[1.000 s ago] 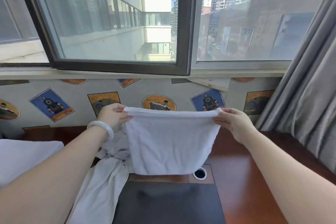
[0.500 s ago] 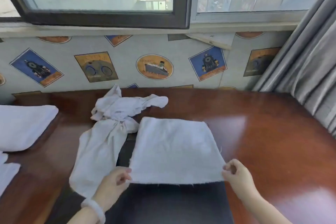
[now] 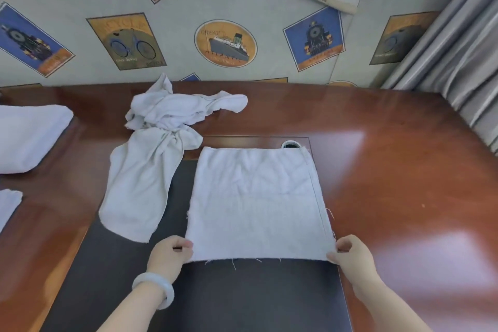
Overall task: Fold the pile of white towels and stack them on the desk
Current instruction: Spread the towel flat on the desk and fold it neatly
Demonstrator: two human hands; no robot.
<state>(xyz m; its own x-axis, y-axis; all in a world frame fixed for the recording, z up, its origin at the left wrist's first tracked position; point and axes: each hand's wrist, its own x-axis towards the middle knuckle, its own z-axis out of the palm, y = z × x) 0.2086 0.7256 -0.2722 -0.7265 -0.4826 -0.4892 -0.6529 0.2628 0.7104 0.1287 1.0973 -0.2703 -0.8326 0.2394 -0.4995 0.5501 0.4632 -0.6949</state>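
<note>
On my reddish-brown wooden desk (image 3: 404,170), a crumpled heap of white towels (image 3: 159,148) lay just left of the one flat white terry towel (image 3: 257,202) spread over the black inlay pad (image 3: 242,302), my left hand (image 3: 171,252) and right hand (image 3: 350,253), well apart, each pinched a near corner of it, and two folded white towels (image 3: 29,137) sat far left.

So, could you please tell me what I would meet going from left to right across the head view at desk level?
Folded towel → crumpled towel pile → spread towel → grey curtain.
</note>
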